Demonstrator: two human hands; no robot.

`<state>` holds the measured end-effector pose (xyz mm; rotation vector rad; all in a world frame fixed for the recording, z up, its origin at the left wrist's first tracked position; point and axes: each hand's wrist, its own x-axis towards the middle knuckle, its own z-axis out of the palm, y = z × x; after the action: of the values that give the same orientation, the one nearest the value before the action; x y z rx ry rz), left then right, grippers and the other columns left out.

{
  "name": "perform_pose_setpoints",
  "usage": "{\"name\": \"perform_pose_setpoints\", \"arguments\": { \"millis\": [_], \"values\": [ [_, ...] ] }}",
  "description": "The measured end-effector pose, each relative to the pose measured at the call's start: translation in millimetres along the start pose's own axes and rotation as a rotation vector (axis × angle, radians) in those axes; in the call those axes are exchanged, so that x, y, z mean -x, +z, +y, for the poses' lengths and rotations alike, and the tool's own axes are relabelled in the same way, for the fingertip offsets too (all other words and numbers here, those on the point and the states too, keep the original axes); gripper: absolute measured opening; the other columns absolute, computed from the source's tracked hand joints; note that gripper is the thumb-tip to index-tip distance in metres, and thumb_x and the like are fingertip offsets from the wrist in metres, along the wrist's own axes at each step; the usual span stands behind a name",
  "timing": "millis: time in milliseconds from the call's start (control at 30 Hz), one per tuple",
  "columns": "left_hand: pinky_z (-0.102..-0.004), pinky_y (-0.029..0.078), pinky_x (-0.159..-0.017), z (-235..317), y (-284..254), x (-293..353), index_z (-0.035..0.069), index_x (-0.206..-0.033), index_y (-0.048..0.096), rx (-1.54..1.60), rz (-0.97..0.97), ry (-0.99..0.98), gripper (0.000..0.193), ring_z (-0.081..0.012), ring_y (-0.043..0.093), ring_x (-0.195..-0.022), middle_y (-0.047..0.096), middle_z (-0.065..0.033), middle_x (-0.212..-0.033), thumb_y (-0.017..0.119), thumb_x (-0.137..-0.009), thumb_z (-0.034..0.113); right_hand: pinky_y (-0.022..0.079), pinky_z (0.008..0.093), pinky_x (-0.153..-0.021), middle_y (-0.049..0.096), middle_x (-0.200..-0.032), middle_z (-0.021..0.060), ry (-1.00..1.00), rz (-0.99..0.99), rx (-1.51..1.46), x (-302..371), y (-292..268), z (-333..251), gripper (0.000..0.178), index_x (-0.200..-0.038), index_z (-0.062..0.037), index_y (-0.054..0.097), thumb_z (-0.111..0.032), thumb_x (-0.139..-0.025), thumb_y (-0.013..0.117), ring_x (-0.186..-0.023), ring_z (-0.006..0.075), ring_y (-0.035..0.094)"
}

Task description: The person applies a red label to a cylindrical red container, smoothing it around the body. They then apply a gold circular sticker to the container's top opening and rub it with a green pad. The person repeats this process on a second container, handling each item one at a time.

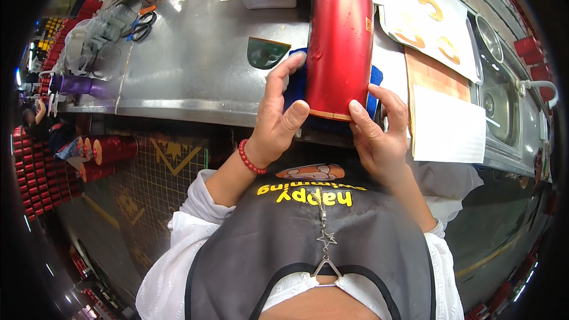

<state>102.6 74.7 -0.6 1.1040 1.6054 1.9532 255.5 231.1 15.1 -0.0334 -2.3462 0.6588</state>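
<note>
A large glossy red cylindrical bottle [340,47] lies on its side on a blue cloth [377,78], its gold-edged base toward me and its narrower dark neck pointing away. Small droplets or marks show on its surface. My left hand [275,109] is at the bottle's left side, fingers and thumb spread apart, the thumb tip beside the base. At the right of the base, my right hand [382,127] has its thumb on the gold edge and its fingers against the side. A dark green half-round piece [268,53] lies on the metal table left of the bottle.
The steel table [195,53] holds black scissors [142,26] at far left. To the right, a sheet of gold crescent-shaped stickers [430,15] and white paper [449,124] lie on a wooden board [435,71], beside a sink [501,109]. Stacked red cylinders [41,172] stand left.
</note>
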Motion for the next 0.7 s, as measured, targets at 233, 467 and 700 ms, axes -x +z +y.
{"name": "perform_pose_setpoints", "arguments": {
  "millis": [233,467,700],
  "values": [
    [-0.0396,0.030,-0.115,4.8,8.7,2.6,-0.005,-0.145,0.033,-0.259,0.026,0.035,0.071,-0.0285,0.041,-0.135,0.043,-0.0195,-0.142,0.064,-0.097,0.037,0.045,0.0437,-0.099,0.052,-0.133,0.0182,-0.014,0.020,-0.008,0.0,1.8,1.9,0.066,-0.126,-0.0159,0.070,0.012,-0.066,0.072,-0.119,0.0359,0.053],
    [-0.0398,0.031,-0.114,6.8,12.5,4.7,-0.004,-0.143,0.035,-0.323,0.044,0.063,0.070,-0.0297,0.042,-0.134,0.044,-0.0199,-0.140,0.066,-0.096,0.036,0.045,0.0434,-0.100,0.051,-0.134,0.0182,-0.001,0.012,-0.013,-0.1,0.5,0.0,0.066,-0.126,-0.0159,0.070,0.013,-0.066,0.071,-0.120,0.0359,0.053],
    [-0.0403,0.030,-0.115,8.4,13.0,4.8,-0.007,-0.144,0.033,-0.310,0.046,0.058,0.069,-0.0309,0.042,-0.134,0.043,-0.0220,-0.142,0.061,-0.099,0.037,0.045,0.0432,-0.100,0.051,-0.134,0.0181,-0.005,0.021,-0.022,0.8,1.2,1.5,0.068,-0.126,-0.0158,0.070,0.013,-0.065,0.070,-0.120,0.0361,0.052]
  ]
}}
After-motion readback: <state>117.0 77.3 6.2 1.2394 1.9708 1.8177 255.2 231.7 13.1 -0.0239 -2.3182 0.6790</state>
